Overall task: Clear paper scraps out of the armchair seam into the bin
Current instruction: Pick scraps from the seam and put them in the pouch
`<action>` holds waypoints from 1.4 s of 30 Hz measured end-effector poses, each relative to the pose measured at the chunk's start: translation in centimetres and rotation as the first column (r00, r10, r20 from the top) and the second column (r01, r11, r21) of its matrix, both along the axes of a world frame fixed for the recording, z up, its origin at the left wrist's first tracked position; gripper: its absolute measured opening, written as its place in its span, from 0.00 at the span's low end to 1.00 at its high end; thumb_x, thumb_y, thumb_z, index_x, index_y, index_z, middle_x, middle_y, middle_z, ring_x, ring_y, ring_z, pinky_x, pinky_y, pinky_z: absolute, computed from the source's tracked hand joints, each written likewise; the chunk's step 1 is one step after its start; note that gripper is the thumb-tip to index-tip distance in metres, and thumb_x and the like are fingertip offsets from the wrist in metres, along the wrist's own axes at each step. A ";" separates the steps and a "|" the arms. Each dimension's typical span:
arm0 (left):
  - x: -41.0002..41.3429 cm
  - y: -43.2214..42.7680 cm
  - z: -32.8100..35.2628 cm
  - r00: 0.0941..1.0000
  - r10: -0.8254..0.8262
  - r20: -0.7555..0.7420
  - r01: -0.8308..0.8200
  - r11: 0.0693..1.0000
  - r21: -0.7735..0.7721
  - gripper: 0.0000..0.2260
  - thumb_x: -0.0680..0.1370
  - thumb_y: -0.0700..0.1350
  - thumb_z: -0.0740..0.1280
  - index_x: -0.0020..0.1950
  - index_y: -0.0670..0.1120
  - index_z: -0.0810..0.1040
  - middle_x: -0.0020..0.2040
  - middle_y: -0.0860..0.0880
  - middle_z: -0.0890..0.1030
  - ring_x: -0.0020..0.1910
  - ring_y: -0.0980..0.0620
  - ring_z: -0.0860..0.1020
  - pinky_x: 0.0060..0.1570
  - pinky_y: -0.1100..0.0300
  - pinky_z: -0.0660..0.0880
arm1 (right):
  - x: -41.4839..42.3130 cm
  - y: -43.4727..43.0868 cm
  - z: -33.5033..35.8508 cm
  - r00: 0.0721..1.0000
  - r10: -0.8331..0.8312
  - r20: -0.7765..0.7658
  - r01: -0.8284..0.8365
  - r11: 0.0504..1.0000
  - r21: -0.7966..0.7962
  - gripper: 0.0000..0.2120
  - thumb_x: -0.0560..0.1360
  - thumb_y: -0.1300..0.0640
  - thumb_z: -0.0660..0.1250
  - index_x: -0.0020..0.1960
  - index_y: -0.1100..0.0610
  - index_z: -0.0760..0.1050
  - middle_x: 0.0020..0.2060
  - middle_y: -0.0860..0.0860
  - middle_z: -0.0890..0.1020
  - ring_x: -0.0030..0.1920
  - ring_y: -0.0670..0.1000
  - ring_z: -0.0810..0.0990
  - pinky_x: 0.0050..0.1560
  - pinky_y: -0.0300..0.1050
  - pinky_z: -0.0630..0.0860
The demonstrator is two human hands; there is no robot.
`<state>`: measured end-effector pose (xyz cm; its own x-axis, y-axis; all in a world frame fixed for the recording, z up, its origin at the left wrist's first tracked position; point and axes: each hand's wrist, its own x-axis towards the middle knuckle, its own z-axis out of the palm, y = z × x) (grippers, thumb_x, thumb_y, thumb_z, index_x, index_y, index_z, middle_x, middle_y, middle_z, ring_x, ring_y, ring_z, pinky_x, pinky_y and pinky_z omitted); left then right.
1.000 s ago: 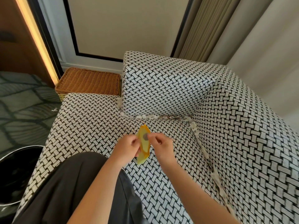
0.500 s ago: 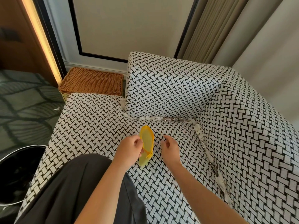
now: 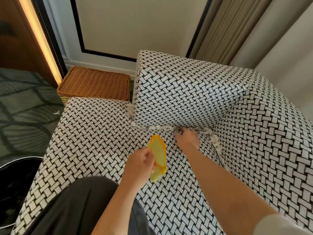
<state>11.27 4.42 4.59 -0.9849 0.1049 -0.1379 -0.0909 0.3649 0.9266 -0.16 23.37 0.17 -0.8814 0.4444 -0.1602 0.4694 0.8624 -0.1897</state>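
White paper scraps (image 3: 160,128) line the seam of the black-and-white woven armchair (image 3: 94,133), running along the back cushion and down the right side (image 3: 216,141). My left hand (image 3: 140,162) grips a small yellow plastic scoop (image 3: 158,154) above the seat. My right hand (image 3: 187,138) reaches to the seam, fingertips touching the scraps under the cushion edge; whether it holds any is hidden. The black bin (image 3: 15,187) stands on the floor at the lower left.
A wicker basket (image 3: 94,83) sits behind the armchair's left corner. One scrap (image 3: 56,113) lies on the patterned carpet left of the seat. Curtains hang at the right, and a dark garment (image 3: 81,209) covers my lap.
My right hand let go of the yellow scoop and moved forward to the seam scraps. My left hand kept the scoop and stayed near the seat's middle.
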 end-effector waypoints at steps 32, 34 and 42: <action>-0.6 0.0 0.2 0.999 0.030 0.044 -0.035 0.991 0.125 0.12 0.79 0.42 0.58 0.39 0.37 0.72 0.28 0.50 0.76 0.26 0.60 0.73 0.31 0.66 0.70 | -2.6 -1.5 -1.2 0.969 -0.237 -0.064 0.236 0.972 -0.019 0.23 0.74 0.40 0.60 0.58 0.55 0.76 0.64 0.53 0.70 0.65 0.56 0.65 0.61 0.51 0.62; -0.6 0.0 0.1 0.999 0.032 0.042 -0.037 0.991 0.130 0.12 0.79 0.42 0.58 0.39 0.37 0.73 0.29 0.50 0.76 0.26 0.60 0.73 0.30 0.67 0.71 | -2.7 -1.6 -1.2 0.972 -0.225 -0.073 0.224 0.974 -0.014 0.22 0.74 0.41 0.60 0.58 0.56 0.76 0.63 0.54 0.71 0.64 0.56 0.65 0.60 0.51 0.62; -0.9 0.0 -0.3 0.997 0.019 0.069 -0.030 0.987 0.159 0.12 0.79 0.42 0.58 0.42 0.36 0.74 0.30 0.47 0.77 0.27 0.59 0.73 0.31 0.67 0.70 | -2.4 -1.0 -1.9 0.974 -0.174 -0.145 0.169 0.984 -0.051 0.21 0.74 0.41 0.61 0.56 0.55 0.75 0.60 0.54 0.74 0.63 0.56 0.67 0.59 0.52 0.62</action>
